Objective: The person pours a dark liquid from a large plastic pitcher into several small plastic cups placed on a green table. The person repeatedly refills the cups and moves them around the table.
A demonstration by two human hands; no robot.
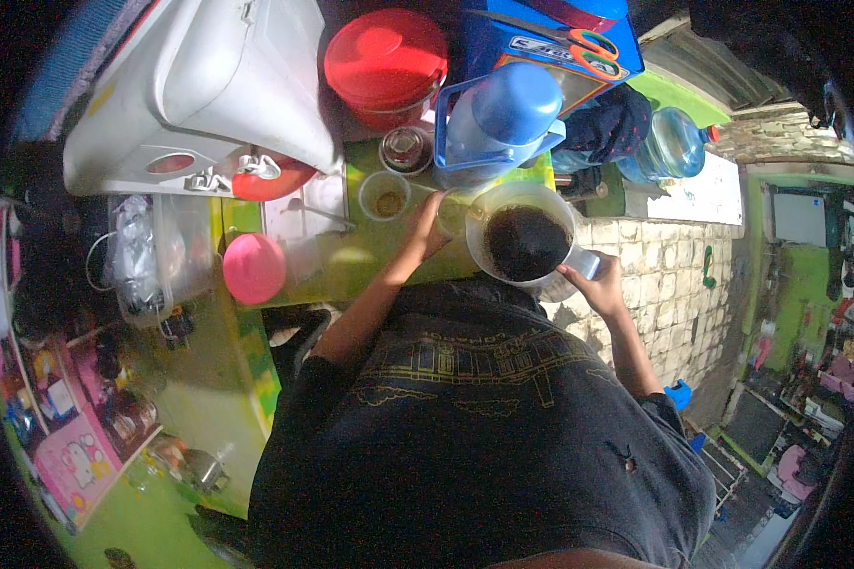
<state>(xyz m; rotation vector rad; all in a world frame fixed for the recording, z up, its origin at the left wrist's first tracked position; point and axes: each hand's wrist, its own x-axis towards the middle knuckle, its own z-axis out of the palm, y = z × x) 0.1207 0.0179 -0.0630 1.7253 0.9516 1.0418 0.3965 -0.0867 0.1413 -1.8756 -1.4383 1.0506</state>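
Observation:
My right hand (598,281) grips the handle of a translucent plastic pitcher (480,245), which is partly filled with dark brown liquid (526,242). The pitcher's rim leans close to a clear cup (455,213). Around the cup's left side curls my left hand (428,229). Further left on the green table a second clear plastic cup (386,195) holds a little brown matter at its bottom. Behind it stands a small lidded jar (406,148). A blue and clear jug with a lid (502,117) rises just beyond my left hand.
A red lidded bucket (386,64) and a large white plastic container (206,92) line the table's back. Scissors (594,53) lie on a blue box (626,43). At left are a round pink lid (254,269) and a clear tub (167,249); a water bottle (672,146) lies right.

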